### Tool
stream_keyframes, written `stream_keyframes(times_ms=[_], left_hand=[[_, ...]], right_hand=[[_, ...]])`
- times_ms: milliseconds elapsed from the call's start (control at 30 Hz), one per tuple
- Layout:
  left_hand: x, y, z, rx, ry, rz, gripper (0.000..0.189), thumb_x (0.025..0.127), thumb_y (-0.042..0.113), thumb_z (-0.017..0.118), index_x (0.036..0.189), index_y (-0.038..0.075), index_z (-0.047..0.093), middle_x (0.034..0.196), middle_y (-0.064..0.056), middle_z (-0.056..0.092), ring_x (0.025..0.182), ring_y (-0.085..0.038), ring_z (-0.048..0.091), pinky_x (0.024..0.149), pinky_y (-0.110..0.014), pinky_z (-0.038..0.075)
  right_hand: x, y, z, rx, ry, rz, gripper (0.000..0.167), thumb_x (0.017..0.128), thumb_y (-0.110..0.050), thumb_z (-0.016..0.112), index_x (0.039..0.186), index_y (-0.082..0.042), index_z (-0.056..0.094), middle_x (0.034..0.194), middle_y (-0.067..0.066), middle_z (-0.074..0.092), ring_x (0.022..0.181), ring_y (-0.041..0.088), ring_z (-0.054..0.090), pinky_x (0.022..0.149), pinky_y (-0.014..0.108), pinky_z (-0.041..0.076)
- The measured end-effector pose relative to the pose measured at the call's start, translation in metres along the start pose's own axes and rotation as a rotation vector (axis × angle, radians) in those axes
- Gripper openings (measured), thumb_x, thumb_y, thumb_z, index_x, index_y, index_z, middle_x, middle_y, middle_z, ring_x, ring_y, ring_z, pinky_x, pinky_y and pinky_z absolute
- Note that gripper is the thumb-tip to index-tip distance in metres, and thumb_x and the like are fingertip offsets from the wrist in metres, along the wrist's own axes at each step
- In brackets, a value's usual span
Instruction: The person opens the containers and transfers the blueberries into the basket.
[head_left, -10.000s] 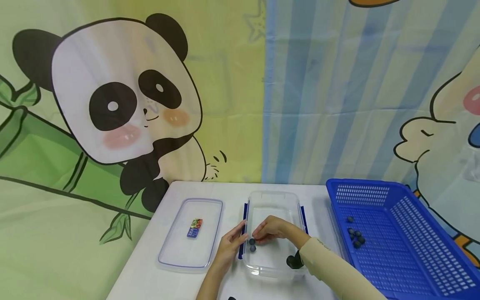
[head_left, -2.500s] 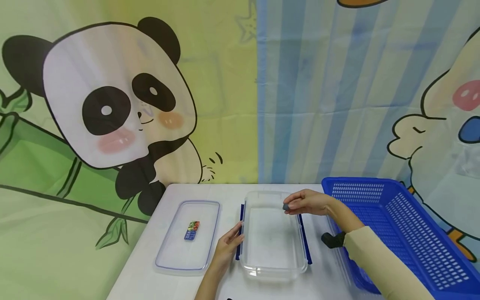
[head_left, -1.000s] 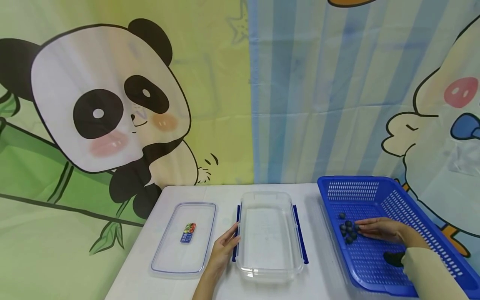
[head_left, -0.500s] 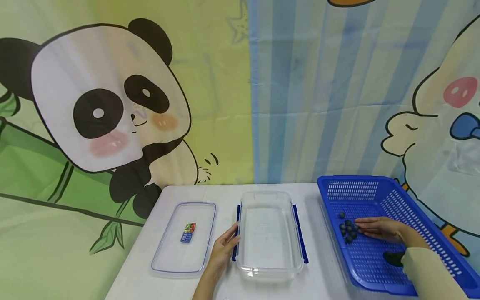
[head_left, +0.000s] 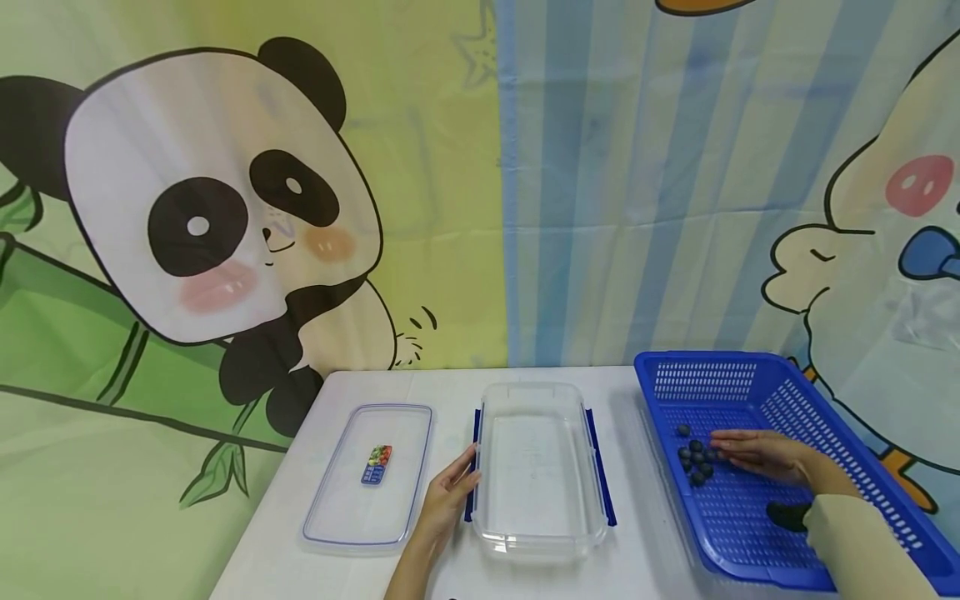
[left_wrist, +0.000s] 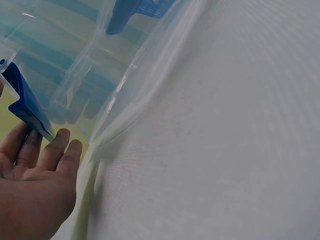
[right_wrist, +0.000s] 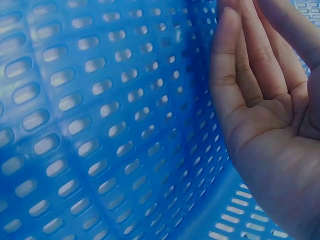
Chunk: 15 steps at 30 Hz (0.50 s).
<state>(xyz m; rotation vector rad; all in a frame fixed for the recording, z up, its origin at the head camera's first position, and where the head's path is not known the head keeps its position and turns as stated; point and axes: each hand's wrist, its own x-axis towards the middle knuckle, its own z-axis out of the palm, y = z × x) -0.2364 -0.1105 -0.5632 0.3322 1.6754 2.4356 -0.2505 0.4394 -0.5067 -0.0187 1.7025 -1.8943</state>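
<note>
My left hand (head_left: pixel 442 497) touches the left side of a clear plastic container (head_left: pixel 540 546). In the left wrist view, its fingers (left_wrist: pixel 57 150) lie by a blue latch (left_wrist: pixel 30 102) that hangs from the container. My right hand (head_left: pixel 772 458) is inside a blue basket (head_left: pixel 780 537), fingers extended and close together. Its fingertips are right at a cluster of blueberries (head_left: pixel 697 458), and one stray blueberry (head_left: pixel 683 430) lies behind them. In the right wrist view, the palm of the right hand (right_wrist: pixel 270 115) faces the camera beside the basket's perforated wall; the fingertips are cut off there.
A clear lid (head_left: pixel 367 525) with a blue rim and a small label (head_left: pixel 377 464) lies flat on the white table (head_left: pixel 637 550), left of my left hand. Printed cloth (head_left: pixel 442 208) hangs behind the table. A black strap piece (head_left: pixel 787 517) sits at my right wrist.
My right hand picked up blueberries from the container, carried one rightward, and now rests among those in the basket. Over the last second it barely shifts. My left hand stays at the container.
</note>
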Motion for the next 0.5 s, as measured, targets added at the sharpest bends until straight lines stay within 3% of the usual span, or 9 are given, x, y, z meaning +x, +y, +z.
stream_keyframes(times_ms=[100, 333, 433, 500], left_hand=[[0.001, 0.0, 0.0, 0.007, 0.007, -0.007, 0.056, 0.088, 0.004, 0.059, 0.138, -0.004, 0.034, 0.146, -0.013, 0.03, 0.135, -0.027, 0.023, 0.102, -0.02, 0.033], [-0.004, 0.013, -0.007, 0.054, 0.068, -0.033, 0.053, 0.088, 0.012, 0.062, 0.136, 0.0, 0.042, 0.143, -0.013, 0.037, 0.13, -0.025, 0.035, 0.102, -0.024, 0.035], [-0.004, 0.027, -0.016, 0.1, 0.147, -0.026, 0.049, 0.091, 0.02, 0.059, 0.133, 0.0, 0.045, 0.138, -0.013, 0.044, 0.125, -0.026, 0.043, 0.104, -0.033, 0.035], [-0.002, 0.042, -0.021, 0.183, 0.248, -0.01, 0.047, 0.092, 0.027, 0.056, 0.131, 0.0, 0.049, 0.133, -0.014, 0.049, 0.12, -0.027, 0.049, 0.104, -0.038, 0.036]], right_hand=[[0.002, -0.005, 0.003, -0.036, 0.011, -0.023, 0.031, 0.098, -0.006, 0.042, 0.126, -0.002, 0.056, 0.118, 0.005, 0.062, 0.107, 0.016, 0.059, 0.093, 0.031, 0.047], [0.017, -0.031, 0.03, -0.249, 0.1, -0.119, 0.047, 0.096, -0.013, 0.049, 0.134, 0.011, 0.037, 0.123, 0.009, 0.059, 0.109, 0.017, 0.057, 0.095, 0.033, 0.046], [0.022, -0.053, 0.053, -0.315, 0.192, -0.176, 0.049, 0.095, -0.016, 0.052, 0.133, 0.013, 0.038, 0.118, 0.009, 0.061, 0.104, 0.017, 0.06, 0.092, 0.033, 0.049], [0.022, -0.068, 0.073, -0.399, 0.267, -0.226, 0.048, 0.095, -0.017, 0.053, 0.13, 0.014, 0.041, 0.116, 0.012, 0.062, 0.1, 0.018, 0.062, 0.087, 0.033, 0.051]])
